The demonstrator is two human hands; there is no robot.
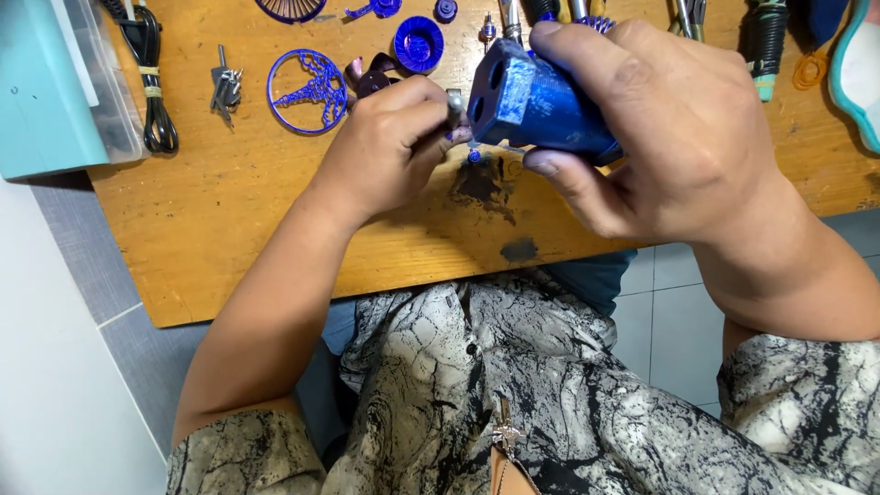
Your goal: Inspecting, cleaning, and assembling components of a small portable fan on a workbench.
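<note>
Our right hand (678, 128) grips the blue tool (536, 101) while our left hand (394, 147) pinches a small metal piece (456, 105). We judge the piece could slip, since fingertips alone hold it against the tool's nose.

Two hands (394, 147); one blue block (536, 101); one key bunch (225, 87).

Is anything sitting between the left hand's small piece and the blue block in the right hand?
Nothing visible does. The left hand pinches a small metal piece right against the holed end of the blue block, gripped by the right hand. A tiny blue bead lies just below them on the wooden table.
</note>
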